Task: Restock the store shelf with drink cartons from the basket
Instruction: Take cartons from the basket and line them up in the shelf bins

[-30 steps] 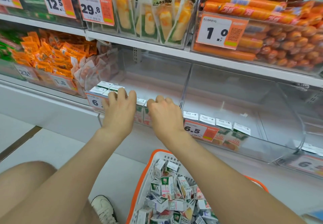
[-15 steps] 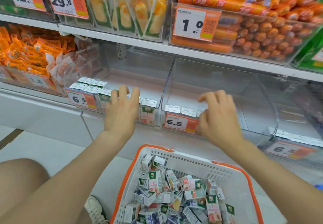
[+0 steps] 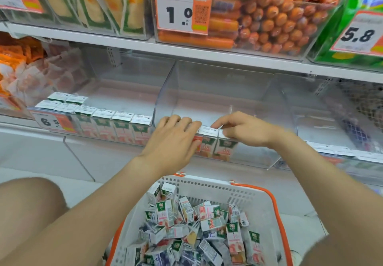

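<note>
Small green-and-white drink cartons [image 3: 209,141] stand in the front row of the middle clear shelf bin [image 3: 255,158]. My left hand [image 3: 174,141] lies flat over the row's left end, fingers stretched across the carton tops. My right hand [image 3: 246,129] pinches the top of the rightmost carton [image 3: 224,148] between thumb and fingers. The left bin [image 3: 124,91] holds a full front row of cartons [image 3: 113,125] and a few behind. Below my arms sits a white basket [image 3: 209,186] with an orange rim, holding several loose cartons [image 3: 209,224].
The upper shelf carries sausage packs [image 3: 269,17] behind a 1.0 price tag [image 3: 182,10], and corn packs [image 3: 107,0]. Orange snack bags [image 3: 18,56] fill the bin at far left. A clear bin [image 3: 323,120] stands at right. My knee [image 3: 27,203] is at lower left.
My left hand has moved right from the left bin onto the middle bin's cartons. My right hand has closed on a carton top there. The view shifted right and closer.
</note>
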`<action>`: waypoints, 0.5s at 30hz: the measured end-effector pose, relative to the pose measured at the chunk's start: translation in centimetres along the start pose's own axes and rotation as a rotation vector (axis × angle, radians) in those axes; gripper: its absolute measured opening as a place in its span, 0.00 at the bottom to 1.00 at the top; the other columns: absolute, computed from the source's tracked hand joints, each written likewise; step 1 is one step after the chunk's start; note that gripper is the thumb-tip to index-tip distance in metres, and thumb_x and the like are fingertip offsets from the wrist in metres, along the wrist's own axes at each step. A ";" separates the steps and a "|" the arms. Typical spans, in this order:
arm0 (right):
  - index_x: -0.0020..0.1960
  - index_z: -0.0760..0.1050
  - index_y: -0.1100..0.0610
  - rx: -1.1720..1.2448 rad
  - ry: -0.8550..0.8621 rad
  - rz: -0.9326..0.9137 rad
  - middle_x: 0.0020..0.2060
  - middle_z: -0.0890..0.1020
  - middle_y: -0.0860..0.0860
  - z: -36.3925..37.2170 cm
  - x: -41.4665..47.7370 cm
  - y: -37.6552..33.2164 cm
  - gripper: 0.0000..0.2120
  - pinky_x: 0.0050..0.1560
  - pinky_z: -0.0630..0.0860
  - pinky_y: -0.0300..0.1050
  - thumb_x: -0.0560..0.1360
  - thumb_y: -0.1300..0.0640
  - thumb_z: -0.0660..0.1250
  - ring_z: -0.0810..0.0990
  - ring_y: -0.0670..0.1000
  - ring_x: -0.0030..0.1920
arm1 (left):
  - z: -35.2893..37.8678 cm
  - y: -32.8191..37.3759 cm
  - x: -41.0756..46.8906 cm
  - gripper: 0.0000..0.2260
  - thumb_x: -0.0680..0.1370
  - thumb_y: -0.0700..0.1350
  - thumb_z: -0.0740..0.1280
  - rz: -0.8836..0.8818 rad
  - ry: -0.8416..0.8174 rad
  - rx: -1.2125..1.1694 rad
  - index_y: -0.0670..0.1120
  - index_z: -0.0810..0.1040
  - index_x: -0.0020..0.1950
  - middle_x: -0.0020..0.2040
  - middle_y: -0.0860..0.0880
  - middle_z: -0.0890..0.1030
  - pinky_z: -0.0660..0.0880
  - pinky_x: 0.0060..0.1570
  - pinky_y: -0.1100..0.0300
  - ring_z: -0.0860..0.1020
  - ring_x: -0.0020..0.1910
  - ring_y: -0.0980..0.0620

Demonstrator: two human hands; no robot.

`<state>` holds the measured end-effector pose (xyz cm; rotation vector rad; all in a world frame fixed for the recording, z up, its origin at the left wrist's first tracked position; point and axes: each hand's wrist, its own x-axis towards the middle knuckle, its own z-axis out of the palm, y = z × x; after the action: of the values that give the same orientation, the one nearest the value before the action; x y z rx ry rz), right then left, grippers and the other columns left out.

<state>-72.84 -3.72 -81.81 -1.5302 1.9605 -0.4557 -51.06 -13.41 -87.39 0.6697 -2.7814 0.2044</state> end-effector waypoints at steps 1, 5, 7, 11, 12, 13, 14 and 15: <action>0.63 0.81 0.50 -0.041 0.007 -0.014 0.42 0.81 0.41 0.4 0.0 -0.3 0.18 0.49 0.72 0.40 0.82 0.64 0.59 0.77 0.39 0.41 | 0.1 0.0 0.1 0.20 0.85 0.58 0.54 0.007 -0.001 0.014 0.51 0.68 0.73 0.65 0.50 0.75 0.68 0.63 0.47 0.72 0.61 0.44; 0.54 0.81 0.48 -0.163 0.066 -0.054 0.42 0.84 0.49 1.8 -0.2 -0.6 0.15 0.51 0.79 0.54 0.79 0.52 0.56 0.81 0.50 0.44 | -0.1 -0.4 0.6 0.18 0.84 0.58 0.58 -0.005 -0.017 -0.041 0.51 0.69 0.71 0.61 0.51 0.77 0.69 0.61 0.48 0.73 0.60 0.45; 0.57 0.79 0.47 -0.199 0.123 -0.046 0.45 0.86 0.50 2.3 -0.5 -0.4 0.16 0.54 0.80 0.56 0.79 0.45 0.56 0.82 0.52 0.48 | -0.2 -0.4 0.5 0.20 0.84 0.58 0.60 -0.029 -0.024 -0.097 0.49 0.69 0.73 0.64 0.50 0.77 0.69 0.65 0.47 0.73 0.63 0.44; 0.70 0.74 0.52 -0.275 0.437 -0.136 0.63 0.81 0.51 3.9 -2.2 -0.7 0.25 0.64 0.75 0.52 0.79 0.41 0.59 0.77 0.53 0.65 | -1.0 0.5 -0.8 0.23 0.80 0.53 0.68 0.013 0.157 -0.115 0.45 0.72 0.72 0.68 0.45 0.74 0.68 0.70 0.45 0.71 0.70 0.40; 0.66 0.77 0.53 -0.290 0.544 -0.203 0.58 0.81 0.51 4.2 -3.0 -1.1 0.21 0.60 0.76 0.51 0.77 0.46 0.61 0.78 0.53 0.60 | -1.4 1.0 -1.3 0.20 0.79 0.51 0.69 0.019 0.238 -0.137 0.44 0.74 0.68 0.64 0.44 0.75 0.70 0.65 0.45 0.73 0.65 0.40; 0.59 0.79 0.54 -0.297 0.619 -0.280 0.51 0.82 0.50 4.5 -4.1 -1.7 0.17 0.55 0.76 0.51 0.74 0.51 0.61 0.78 0.53 0.54 | -1.7 1.5 -1.9 0.16 0.77 0.49 0.70 0.016 0.313 -0.171 0.44 0.76 0.62 0.59 0.45 0.76 0.71 0.58 0.47 0.74 0.59 0.41; 0.52 0.81 0.54 -0.285 0.620 -0.336 0.44 0.82 0.49 4.8 -5.3 -2.4 0.13 0.51 0.77 0.52 0.72 0.54 0.61 0.79 0.53 0.48 | -1.7 2.1 -2.6 0.12 0.77 0.48 0.70 0.008 0.355 -0.206 0.45 0.77 0.57 0.53 0.46 0.76 0.71 0.52 0.49 0.73 0.53 0.43; 0.45 0.81 0.53 -0.268 0.534 -0.352 0.39 0.82 0.48 5.5 -6.5 -2.9 0.12 0.46 0.78 0.51 0.71 0.54 0.59 0.79 0.52 0.42 | -1.5 2.8 -3.4 0.08 0.77 0.48 0.69 -0.001 0.338 -0.240 0.46 0.76 0.53 0.49 0.48 0.75 0.70 0.48 0.50 0.73 0.49 0.45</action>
<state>-66.08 2.21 -82.64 -2.1086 2.2112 -0.8488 -49.13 -9.22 -87.20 0.5220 -2.4298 -0.0169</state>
